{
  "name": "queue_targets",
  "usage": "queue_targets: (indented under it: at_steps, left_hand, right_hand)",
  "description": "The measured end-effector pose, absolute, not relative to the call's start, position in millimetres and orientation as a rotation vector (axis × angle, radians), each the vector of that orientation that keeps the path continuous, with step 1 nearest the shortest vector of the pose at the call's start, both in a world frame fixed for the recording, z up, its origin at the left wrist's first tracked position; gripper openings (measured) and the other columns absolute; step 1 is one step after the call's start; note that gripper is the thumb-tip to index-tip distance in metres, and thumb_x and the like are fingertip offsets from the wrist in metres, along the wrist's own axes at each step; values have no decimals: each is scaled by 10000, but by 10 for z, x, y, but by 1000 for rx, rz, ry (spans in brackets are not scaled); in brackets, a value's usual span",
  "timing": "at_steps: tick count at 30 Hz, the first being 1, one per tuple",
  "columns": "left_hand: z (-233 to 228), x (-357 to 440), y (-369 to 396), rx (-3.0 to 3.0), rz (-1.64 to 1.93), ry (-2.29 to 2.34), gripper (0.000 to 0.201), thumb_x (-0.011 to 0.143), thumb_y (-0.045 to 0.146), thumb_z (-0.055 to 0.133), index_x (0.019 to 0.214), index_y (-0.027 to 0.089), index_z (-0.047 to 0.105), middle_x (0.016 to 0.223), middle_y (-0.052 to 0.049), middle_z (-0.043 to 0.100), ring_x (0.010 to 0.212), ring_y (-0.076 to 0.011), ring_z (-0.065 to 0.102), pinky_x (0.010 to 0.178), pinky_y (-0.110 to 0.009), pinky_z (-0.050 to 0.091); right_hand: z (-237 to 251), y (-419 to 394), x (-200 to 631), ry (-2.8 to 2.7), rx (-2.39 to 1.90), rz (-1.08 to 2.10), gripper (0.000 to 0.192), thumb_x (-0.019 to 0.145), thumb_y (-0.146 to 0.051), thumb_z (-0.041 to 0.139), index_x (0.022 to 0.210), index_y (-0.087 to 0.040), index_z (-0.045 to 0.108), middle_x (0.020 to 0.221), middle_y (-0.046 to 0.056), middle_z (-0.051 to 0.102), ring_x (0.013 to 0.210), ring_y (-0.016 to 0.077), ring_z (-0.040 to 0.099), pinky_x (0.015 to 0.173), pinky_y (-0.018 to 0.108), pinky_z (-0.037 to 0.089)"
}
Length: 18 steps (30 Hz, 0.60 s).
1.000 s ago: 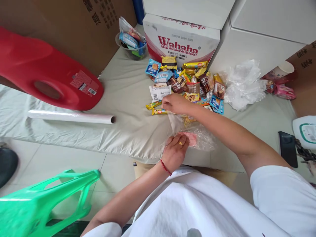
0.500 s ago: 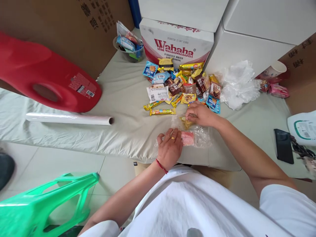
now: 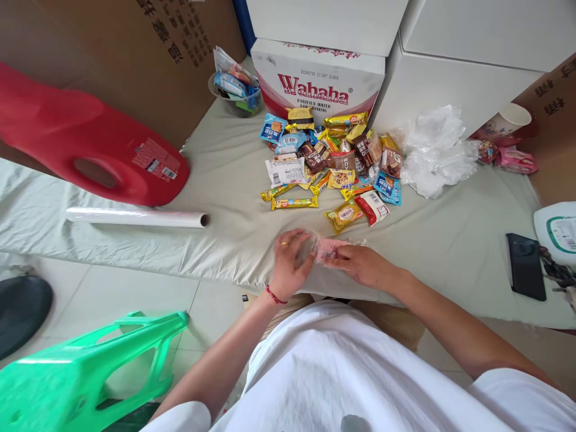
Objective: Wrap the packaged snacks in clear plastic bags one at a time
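A pink packet (image 3: pixel 327 247) in clear plastic film lies near the front edge of the cloth-covered table, between my two hands. My left hand (image 3: pixel 288 267), with a ring and a red bracelet, has its fingers curled around the film at the packet's left end. Closed on the packet's right side is my right hand (image 3: pixel 366 267), its thumb underneath and partly hidden. Just beyond them lie a yellow snack packet (image 3: pixel 344 215) and a red-and-white packet (image 3: pixel 372 207). Behind these sits a pile of wrapped snacks (image 3: pixel 317 157).
A white film roll (image 3: pixel 139 218) and a red jug (image 3: pixel 135 162) are on the left. Crumpled clear plastic bags (image 3: pixel 436 156) sit right of the pile, before white boxes. A phone (image 3: pixel 525 266) lies far right. A green stool (image 3: pixel 90 372) stands below.
My right hand has left the yellow packet and come down to the pink packet, uncovering the yellow and red-and-white packets. My left hand has shifted slightly left; the film is gathered closer around the pink packet.
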<state>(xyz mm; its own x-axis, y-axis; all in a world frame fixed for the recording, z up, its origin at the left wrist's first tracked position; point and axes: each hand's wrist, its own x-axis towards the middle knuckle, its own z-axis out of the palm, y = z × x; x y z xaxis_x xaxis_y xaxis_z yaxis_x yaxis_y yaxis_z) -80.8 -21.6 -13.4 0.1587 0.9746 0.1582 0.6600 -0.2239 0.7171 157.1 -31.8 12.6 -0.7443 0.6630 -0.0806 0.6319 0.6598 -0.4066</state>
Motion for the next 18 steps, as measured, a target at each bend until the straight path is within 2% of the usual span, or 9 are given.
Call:
queue_targets:
  at_steps: [2,4,6,8,10,13,15,18]
  left_hand:
    - [-175,-831,-152,1804,1052,1627,540,860,335,641,1368,178,544,1415,-175,562,1301,-316,512,1098,-511,417]
    - [-167,-829,-59,1725,1051,1691,666,803,373,715,1402,153,525,1390,-185,586,1296,-335,519,1112,-512,412]
    - [-131,-851,33,1689,932,1591,508,797,387,705,1257,177,655,1216,-130,698,1178,-307,602,1068,-471,456]
    - [-97,-937,84,1560,922,1531,288,829,378,639,1031,202,743,1001,-68,746,968,-234,664,933,-382,519]
    - [-83,-1082,76,1336,964,1570,250,809,393,652,922,195,755,851,-37,726,755,-170,633,743,-303,519]
    - [-83,-1296,11,1015,956,1587,276,704,380,735,887,173,734,683,9,630,567,-111,501,548,-245,410]
    - [-73,-1357,-9,886,1019,1565,267,697,373,712,876,176,697,716,0,632,589,-110,514,540,-235,398]
    - [-25,-1295,28,922,1182,1625,338,836,478,557,1013,205,651,961,-72,712,867,-180,645,697,-282,500]
  right_hand:
    - [130,-300,1566,-2771,-1112,718,537,996,-100,446,1453,-335,602,1154,96,687,1002,226,633,817,326,498]
    - [156,-278,1563,-2744,-1119,766,533,986,-95,462,1436,-332,623,1142,95,686,976,223,630,813,321,494]
    - [175,-266,1561,-2736,-1122,777,526,990,-102,466,1433,-333,629,1081,93,680,912,214,618,783,310,480]
    - [177,-260,1556,-2739,-1129,772,527,989,-98,470,1431,-333,633,1021,88,664,862,208,601,759,301,461]
    - [166,-252,1543,-2731,-1133,788,522,981,-94,488,1422,-328,643,1010,85,653,861,207,593,763,298,451]
    - [144,-233,1507,-2699,-1149,829,502,971,-97,521,1394,-326,666,1020,79,653,886,208,592,796,299,446]
    - [136,-222,1485,-2706,-1167,819,513,966,-84,516,1386,-334,671,1023,76,657,893,208,594,800,300,445]
    - [138,-221,1468,-2744,-1186,782,553,949,-60,506,1396,-346,662,1034,75,665,886,208,599,785,297,451]
